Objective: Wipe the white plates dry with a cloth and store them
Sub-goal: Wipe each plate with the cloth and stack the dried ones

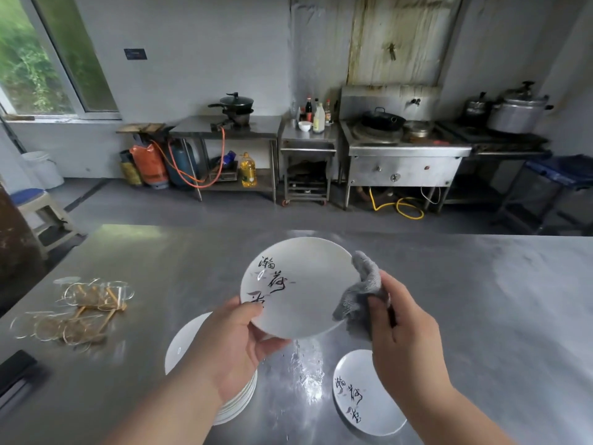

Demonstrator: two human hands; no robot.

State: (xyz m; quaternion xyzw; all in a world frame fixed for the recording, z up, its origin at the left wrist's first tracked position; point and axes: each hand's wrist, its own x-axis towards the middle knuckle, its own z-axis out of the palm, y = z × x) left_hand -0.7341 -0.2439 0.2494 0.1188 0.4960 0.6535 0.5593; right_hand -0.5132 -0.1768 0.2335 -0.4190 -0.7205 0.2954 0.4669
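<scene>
Two bare forearms, cut off at the bottom edge, reach over a steel table [481, 300] in a kitchen. The left hand [239, 342] grips a white plate [308, 284] with black brush lettering, thumb on its near rim and fingers curled beneath, holding it tilted above the tabletop. The right hand [404, 332] pinches a grey cloth [362, 293] bunched against the plate's right rim; its fingertips are hidden in the folds. A stack of white plates [189, 342] stands on the table, largely covered by the left forearm. A single lettered plate [359, 396] lies flat at right, partly behind the right wrist. Blurred glass-and-gold items [80, 309] at left are hard to identify.
</scene>
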